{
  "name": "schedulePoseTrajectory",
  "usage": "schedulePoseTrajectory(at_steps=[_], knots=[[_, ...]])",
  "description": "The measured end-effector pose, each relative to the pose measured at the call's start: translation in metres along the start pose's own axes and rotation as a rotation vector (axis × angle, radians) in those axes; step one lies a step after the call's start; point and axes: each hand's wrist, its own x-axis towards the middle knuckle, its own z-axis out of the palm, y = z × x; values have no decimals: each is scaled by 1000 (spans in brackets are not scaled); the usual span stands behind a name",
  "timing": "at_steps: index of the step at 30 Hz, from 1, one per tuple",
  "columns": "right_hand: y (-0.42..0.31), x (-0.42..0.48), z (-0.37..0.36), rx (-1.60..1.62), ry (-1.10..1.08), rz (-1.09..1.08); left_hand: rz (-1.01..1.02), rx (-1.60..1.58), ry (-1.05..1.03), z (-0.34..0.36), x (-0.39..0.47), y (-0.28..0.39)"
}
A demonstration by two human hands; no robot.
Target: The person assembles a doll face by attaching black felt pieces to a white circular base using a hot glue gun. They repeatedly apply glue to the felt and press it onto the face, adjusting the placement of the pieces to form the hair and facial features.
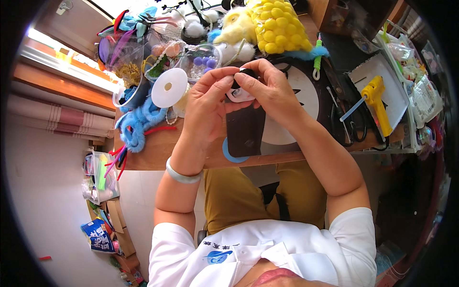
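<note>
Both hands meet above the table around a small doll head (239,95) with a white painted face, a grey eye and black on top. My left hand (209,95), with a pale bangle on the wrist, grips it from the left by thumb and fingers. From the right, my right hand (274,88) holds it too, its thumb pressed on the black part. Fingers hide much of the head. Below it lies a dark flat panel (245,134) on a dark mat with a pale round print (281,125). A white spool (169,88) stands beside my left hand.
A yellow hot glue gun (376,97) rests on a white board at the right, near a black cable. Yellow pompoms (278,28) fill a clear bag at the back. Tubs of beads (200,64) and blue fuzzy stems (134,131) crowd the left. The wooden table edge (161,163) runs before me.
</note>
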Motion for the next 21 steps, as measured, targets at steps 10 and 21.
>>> schedulePoseTrajectory(at_steps=[10,21], knots=[[4,1,2,73,-28,-6,41,-10,-30,-8,0,-1],[8,2,3,-13,-12,-49,66,-22,-31,-7,-1,-2]])
